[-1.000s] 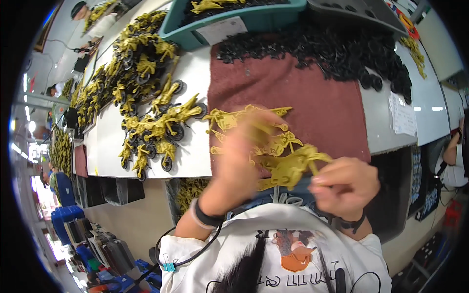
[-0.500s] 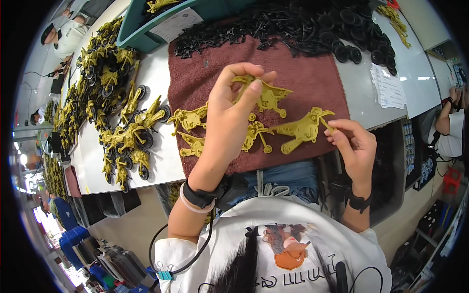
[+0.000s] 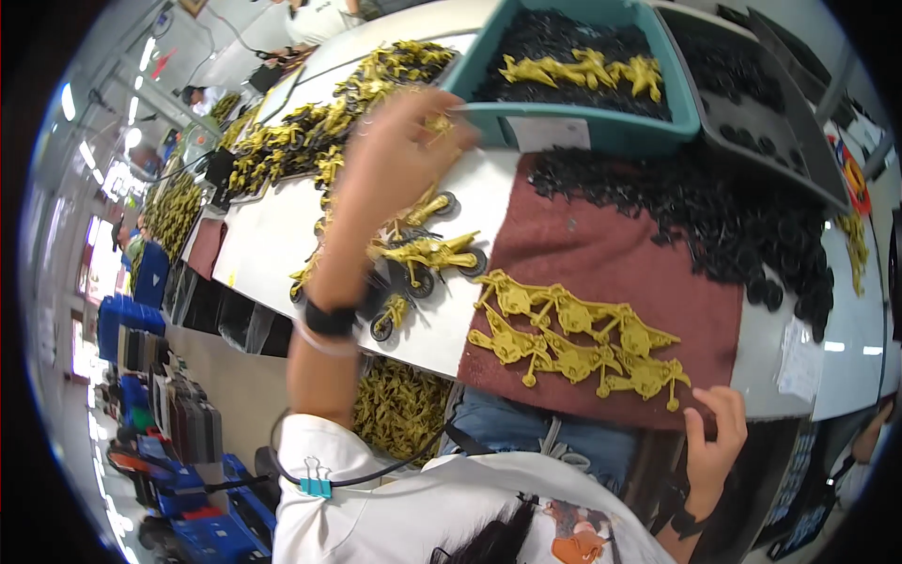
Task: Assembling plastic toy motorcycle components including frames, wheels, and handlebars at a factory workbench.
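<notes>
My left hand [image 3: 404,141] is raised over the heap of yellow-and-black toy motorcycles [image 3: 319,132], near the teal bin. Motion smears its fingers; a bit of yellow shows among them, but I cannot make out whether it is held or lies behind. My right hand [image 3: 718,434] is at the cloth's lower right edge, thumb and forefinger apart, with nothing visible between them. Close to its fingertips is the end one of several yellow toy motorcycle body shells [image 3: 575,363], which lie in two rows on the dark red cloth [image 3: 611,244].
The teal bin [image 3: 601,139] holds black parts and some yellow shells. Beside it is a grey tray [image 3: 799,174] of black parts. Loose black parts [image 3: 676,207] spread along the cloth's far edge. A paper sheet [image 3: 799,362] lies at right; more yellow pieces [image 3: 399,404] sit below the table edge.
The view has swung left. My left hand has moved from above the cloth to the motorcycle heap. My right hand has let go of the yellow shell it held, which now lies among the rows.
</notes>
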Demonstrator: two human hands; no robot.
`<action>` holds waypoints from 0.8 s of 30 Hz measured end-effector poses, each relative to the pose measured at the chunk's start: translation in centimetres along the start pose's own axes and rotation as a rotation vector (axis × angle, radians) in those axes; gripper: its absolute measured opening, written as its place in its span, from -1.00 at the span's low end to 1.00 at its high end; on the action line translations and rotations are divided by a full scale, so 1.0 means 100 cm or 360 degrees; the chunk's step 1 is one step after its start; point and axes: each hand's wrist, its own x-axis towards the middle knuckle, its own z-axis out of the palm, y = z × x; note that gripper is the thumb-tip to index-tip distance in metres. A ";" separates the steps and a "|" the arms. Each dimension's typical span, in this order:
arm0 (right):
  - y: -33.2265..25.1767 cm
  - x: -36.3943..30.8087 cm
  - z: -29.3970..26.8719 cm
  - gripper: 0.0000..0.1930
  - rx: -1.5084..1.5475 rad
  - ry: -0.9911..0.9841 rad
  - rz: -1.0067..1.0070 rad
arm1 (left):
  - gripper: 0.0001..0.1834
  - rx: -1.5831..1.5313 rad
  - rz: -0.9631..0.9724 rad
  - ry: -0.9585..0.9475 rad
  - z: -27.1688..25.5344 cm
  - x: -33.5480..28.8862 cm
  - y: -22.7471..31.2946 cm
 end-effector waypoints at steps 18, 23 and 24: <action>-0.074 0.052 0.039 -0.88 -0.0168 -0.0127 -0.0106 | -0.22 -0.0179 -0.1521 0.0427 -0.161 -0.003 -0.436; -0.095 0.067 0.047 -0.88 -0.0201 -0.0138 -0.0180 | -0.72 -0.0097 -0.1627 0.0471 -0.163 -0.016 -0.460; -0.098 0.070 0.048 -0.88 -0.0199 -0.0146 -0.0199 | -0.78 -0.0238 -0.1641 0.0541 -0.175 -0.015 -0.475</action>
